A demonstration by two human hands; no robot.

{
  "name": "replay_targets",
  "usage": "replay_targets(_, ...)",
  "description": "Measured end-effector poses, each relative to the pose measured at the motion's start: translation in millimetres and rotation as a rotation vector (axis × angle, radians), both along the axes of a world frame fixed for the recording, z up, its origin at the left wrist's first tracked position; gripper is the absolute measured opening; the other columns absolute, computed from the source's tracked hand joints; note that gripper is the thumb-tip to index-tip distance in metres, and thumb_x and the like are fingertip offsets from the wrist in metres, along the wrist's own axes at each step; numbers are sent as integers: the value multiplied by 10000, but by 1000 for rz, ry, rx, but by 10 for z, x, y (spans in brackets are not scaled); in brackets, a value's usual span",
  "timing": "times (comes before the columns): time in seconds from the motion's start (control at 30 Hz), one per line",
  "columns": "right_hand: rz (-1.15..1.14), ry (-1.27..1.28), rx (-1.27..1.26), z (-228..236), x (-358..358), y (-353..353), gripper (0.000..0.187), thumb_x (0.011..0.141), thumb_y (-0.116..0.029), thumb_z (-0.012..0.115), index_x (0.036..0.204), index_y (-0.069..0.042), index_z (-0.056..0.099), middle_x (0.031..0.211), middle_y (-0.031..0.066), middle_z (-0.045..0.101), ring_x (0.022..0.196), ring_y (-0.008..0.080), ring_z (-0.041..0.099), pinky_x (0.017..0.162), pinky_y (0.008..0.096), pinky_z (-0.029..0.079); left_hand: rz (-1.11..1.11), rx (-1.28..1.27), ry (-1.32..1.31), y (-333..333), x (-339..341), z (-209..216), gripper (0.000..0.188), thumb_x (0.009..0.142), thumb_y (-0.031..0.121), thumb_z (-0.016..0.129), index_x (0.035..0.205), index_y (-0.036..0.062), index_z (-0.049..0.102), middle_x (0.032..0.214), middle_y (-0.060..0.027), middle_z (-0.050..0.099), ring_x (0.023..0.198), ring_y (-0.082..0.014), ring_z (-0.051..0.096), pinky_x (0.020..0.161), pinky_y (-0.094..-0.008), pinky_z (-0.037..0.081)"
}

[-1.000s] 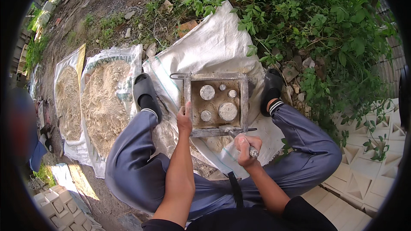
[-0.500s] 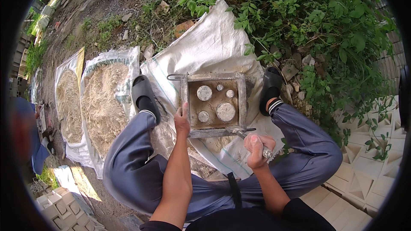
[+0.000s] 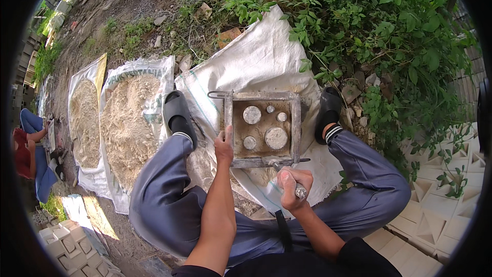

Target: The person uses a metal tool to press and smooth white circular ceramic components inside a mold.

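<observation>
Between my feet lies a square, dirt-caked mould frame. Inside it is sandy material with several round, pale discs of different sizes, the largest disc at the near right. My left hand grips the frame's left side, thumb and fingers pressed on the edge. My right hand is closed round the grey, roundish handle of a hand tool. The tool points toward the near side of the frame; its working end is too small and dark to make out. A thin metal rod sticks out at the frame's near right corner.
A white woven sack lies under the frame. To the left, two opened sacks carry heaps of sand. Leafy plants and stones border the right, with pale patterned blocks nearer. Another person sits at far left.
My right hand has moved left and slightly toward me with the tool. The left hand stays on the frame's side. The whole view has shifted a little, showing more of the other person.
</observation>
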State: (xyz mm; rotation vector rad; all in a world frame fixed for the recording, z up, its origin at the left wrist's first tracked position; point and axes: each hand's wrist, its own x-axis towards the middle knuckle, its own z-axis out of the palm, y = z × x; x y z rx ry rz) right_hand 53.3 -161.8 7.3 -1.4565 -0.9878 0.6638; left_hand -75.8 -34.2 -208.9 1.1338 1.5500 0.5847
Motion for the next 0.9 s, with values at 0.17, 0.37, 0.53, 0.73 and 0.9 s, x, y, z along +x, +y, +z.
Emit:
replay_targets(0.17,92,-15,-70,-115,-73,180,298,819,-22,500,539,15,408,483,100,405,391,202,407,423,341,282,57,75,-47,4,-6,-74,606,930,546,516,847,-47,610,668,-123,516,652,-229,446,673,-366,412)
replay_targets(0.37,131,-27,29,-310,-250,220,259,810,5,508,566,32,427,495,100,392,401,180,411,434,348,288,10,41,-54,19,14,38,587,927,538,535,810,-35,592,681,-116,523,664,-198,454,667,-350,413)
replay_targets(0.53,91,161,-67,-23,-111,357,379,893,-82,502,541,7,393,465,27,340,425,125,336,445,331,298,26,83,-16,-7,33,77,607,931,554,512,850,-40,612,684,-150,531,668,-241,476,672,-377,415)
replay_targets(0.73,196,431,-35,741,413,536,448,942,-134,477,514,-62,369,486,-36,334,455,70,285,490,285,344,-15,115,50,-28,44,-28,640,927,578,490,965,-45,631,834,-222,631,812,-356,589,784,-407,446)
replay_targets(0.9,390,338,-182,792,782,672,438,974,-201,491,565,-60,421,524,-33,360,495,62,320,506,271,344,-68,25,181,59,78,230,647,946,541,463,1166,-53,591,1109,-282,624,1111,-409,573,948,-421,428)
